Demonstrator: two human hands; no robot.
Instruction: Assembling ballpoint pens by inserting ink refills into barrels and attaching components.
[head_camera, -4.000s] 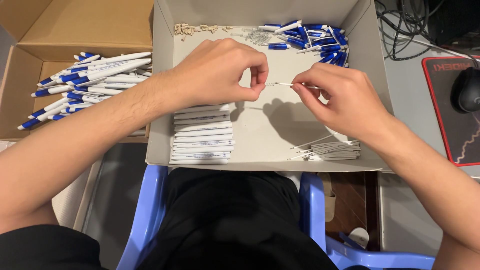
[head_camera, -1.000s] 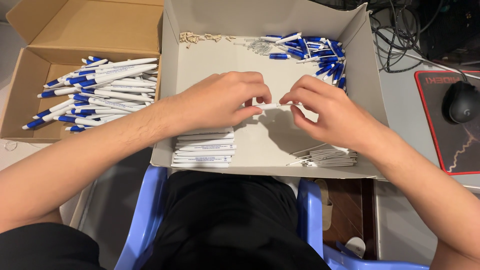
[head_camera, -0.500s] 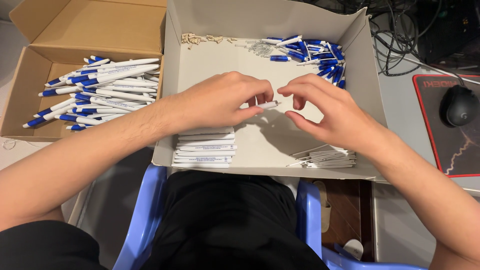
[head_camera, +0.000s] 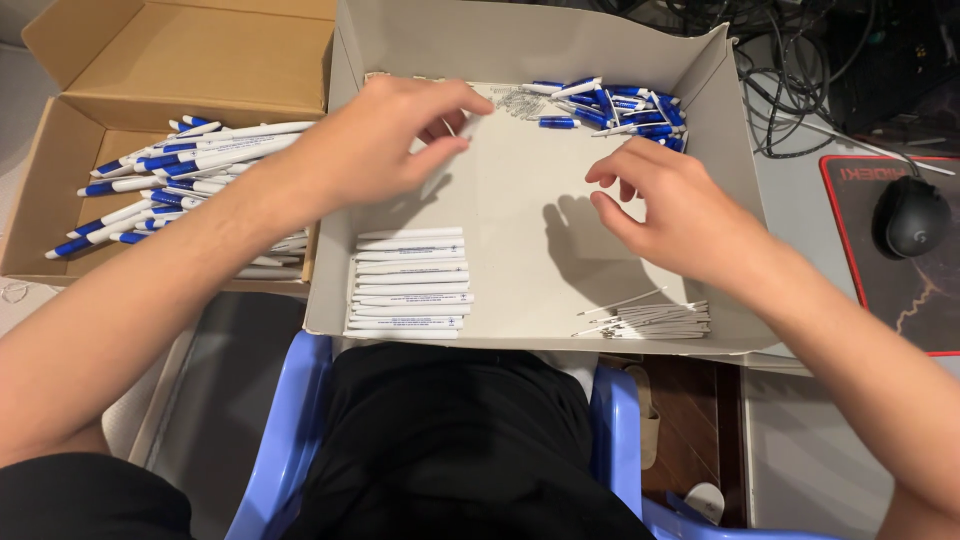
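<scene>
While reaching toward the far end of the grey cardboard box (head_camera: 720, 120), left hand (head_camera: 385, 145) with fingers curled loosely, thumb and forefinger pinched narrow near a small thin part (head_camera: 452, 127), too small to tell whether actually gripped. Just beyond those fingertips, a heap of small metal springs (head_camera: 515, 102) against the far wall. Right hand (head_camera: 665, 205) hovering over the bare box floor, fingers half spread and bent, holding nothing, its shadow cast below on the cardboard. Just past its fingertips, in the far right corner, a pile of blue and white pen parts (head_camera: 615, 105). Nearer the body, below the left hand, a neat row of white pen barrels (head_camera: 408, 285) lying side by side against the near wall. Below the right hand, a bundle of thin white ink refills (head_camera: 650, 318) in the near right corner, one lying askew on top. To the left, touching the grey box, an open brown cardboard box (head_camera: 150, 60) filled with assembled white and blue pens (head_camera: 175, 170). On the right, on the worktop, a black computer mouse (head_camera: 910, 215) resting on a red-edged mouse mat (head_camera: 935, 300), with black cables (head_camera: 800, 70) tangled behind. Underneath, a blue plastic chair (head_camera: 290, 440).
</scene>
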